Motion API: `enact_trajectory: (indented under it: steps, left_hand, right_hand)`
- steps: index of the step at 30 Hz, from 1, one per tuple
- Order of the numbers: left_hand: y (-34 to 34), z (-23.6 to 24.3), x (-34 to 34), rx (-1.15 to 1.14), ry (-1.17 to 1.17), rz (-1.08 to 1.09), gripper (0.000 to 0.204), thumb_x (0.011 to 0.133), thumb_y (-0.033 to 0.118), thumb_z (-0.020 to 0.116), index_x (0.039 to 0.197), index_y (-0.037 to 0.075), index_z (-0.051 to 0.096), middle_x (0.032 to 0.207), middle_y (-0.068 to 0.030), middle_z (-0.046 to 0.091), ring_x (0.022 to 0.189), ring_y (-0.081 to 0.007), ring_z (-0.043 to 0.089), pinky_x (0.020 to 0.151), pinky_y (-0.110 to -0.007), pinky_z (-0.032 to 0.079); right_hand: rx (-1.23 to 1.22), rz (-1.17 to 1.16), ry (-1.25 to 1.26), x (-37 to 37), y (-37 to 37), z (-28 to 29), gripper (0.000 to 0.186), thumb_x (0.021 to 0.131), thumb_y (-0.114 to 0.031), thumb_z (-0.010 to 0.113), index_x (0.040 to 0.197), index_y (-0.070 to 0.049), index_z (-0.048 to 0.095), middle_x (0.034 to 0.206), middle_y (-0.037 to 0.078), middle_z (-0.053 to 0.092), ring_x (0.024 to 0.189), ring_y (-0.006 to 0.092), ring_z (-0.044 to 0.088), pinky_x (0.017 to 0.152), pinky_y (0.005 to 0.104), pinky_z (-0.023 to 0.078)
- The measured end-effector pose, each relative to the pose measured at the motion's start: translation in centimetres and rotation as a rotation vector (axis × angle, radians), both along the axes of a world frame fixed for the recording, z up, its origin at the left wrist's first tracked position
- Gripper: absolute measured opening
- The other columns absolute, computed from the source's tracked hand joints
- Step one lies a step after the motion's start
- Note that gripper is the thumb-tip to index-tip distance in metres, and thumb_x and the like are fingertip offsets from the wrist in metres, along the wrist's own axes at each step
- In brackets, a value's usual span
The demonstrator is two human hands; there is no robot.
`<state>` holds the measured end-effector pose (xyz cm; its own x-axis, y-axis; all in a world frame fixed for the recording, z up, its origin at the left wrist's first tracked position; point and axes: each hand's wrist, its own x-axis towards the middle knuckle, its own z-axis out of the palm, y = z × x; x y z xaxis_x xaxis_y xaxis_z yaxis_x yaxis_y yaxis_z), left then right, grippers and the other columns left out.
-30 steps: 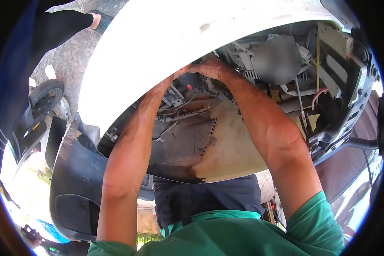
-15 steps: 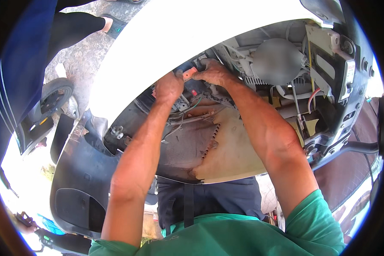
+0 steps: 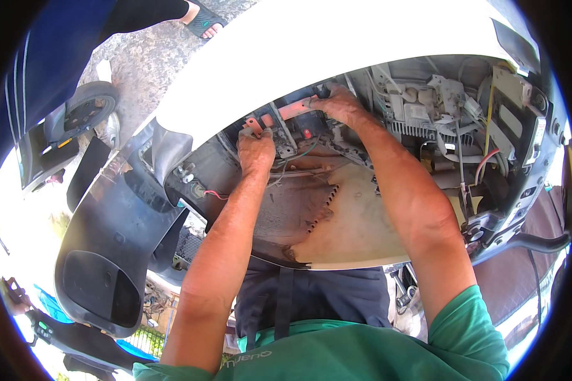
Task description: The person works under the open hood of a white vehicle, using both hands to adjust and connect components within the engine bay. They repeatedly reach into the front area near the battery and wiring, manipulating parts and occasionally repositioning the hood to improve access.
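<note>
A flat orange-red strap (image 3: pixel 293 110) with holes in it runs across the dark boxy parts inside an opened scooter body, behind a grey upright metal strip (image 3: pixel 283 129). My left hand (image 3: pixel 257 150) is closed at the strap's left end, fingertips pressed against it. At the other end, my right hand (image 3: pixel 343 106) has its fingers wrapped round the strap, and part of them is hidden behind it. Just below the strap sits a small red piece (image 3: pixel 307 134), with a thin green wire (image 3: pixel 310 150) nearby.
A large white body panel (image 3: pixel 248 63) arches over the far side. Finned metal parts and hoses (image 3: pixel 426 114) lie to the right, a worn tan panel (image 3: pixel 362 216) nearer me. A black plastic cover (image 3: pixel 102 247) stands left. Another person's sandalled foot (image 3: pixel 206 24) is at the far left.
My hands have spread apart along the strap, the right one moving right, so more of the strap shows between them. The view has shifted slightly.
</note>
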<state>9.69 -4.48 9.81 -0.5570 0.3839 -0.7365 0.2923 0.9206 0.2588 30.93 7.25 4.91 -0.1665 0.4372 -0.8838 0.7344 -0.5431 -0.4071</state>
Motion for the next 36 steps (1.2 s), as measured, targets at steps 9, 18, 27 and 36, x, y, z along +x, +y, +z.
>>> enact_trajectory:
  steps: [9,18,27,36]
  left_hand:
    - [-1.5,-4.4,-3.0,-0.042,-0.231,0.558,0.040,0.102,0.035,0.053,0.134,0.009,0.054,0.128,-0.0127,0.062,0.113,-0.0228,0.060,0.094,-0.040,0.049]
    - [-1.0,-3.0,-2.0,-0.048,-0.180,0.372,0.042,0.103,0.025,0.049,0.141,0.006,0.049,0.128,-0.0152,0.063,0.109,-0.0267,0.064,0.088,-0.038,0.052]
    - [-2.0,-4.9,-2.6,-0.086,-0.167,0.304,0.043,0.101,0.021,0.049,0.142,0.009,0.048,0.119,-0.0105,0.064,0.093,-0.0222,0.065,0.073,-0.036,0.057]
    - [-1.7,-6.3,-3.2,-0.016,-0.170,0.177,0.037,0.097,0.035,0.052,0.117,0.005,0.055,0.104,-0.0100,0.064,0.087,-0.0213,0.062,0.068,-0.036,0.053]
  right_hand:
    - [0.151,0.136,-0.172,-2.1,-0.4,4.3,0.076,0.083,-0.051,0.076,0.136,-0.001,0.055,0.126,0.024,0.066,0.122,0.0387,0.060,0.103,0.0447,0.047]
    - [0.461,0.374,-0.341,-2.1,-2.2,8.2,0.042,0.090,-0.041,0.068,0.109,-0.004,0.065,0.104,0.022,0.072,0.100,0.0396,0.068,0.087,0.0511,0.053]
    - [-0.190,-0.751,-0.105,-6.6,-3.5,6.1,0.034,0.100,-0.034,0.060,0.091,-0.002,0.067,0.086,0.011,0.071,0.072,0.0207,0.069,0.060,0.0330,0.055]
    - [0.075,-1.192,0.072,-9.7,-7.5,3.2,0.019,0.105,-0.019,0.054,0.092,-0.006,0.059,0.079,0.002,0.065,0.065,0.0124,0.063,0.058,0.0268,0.052]
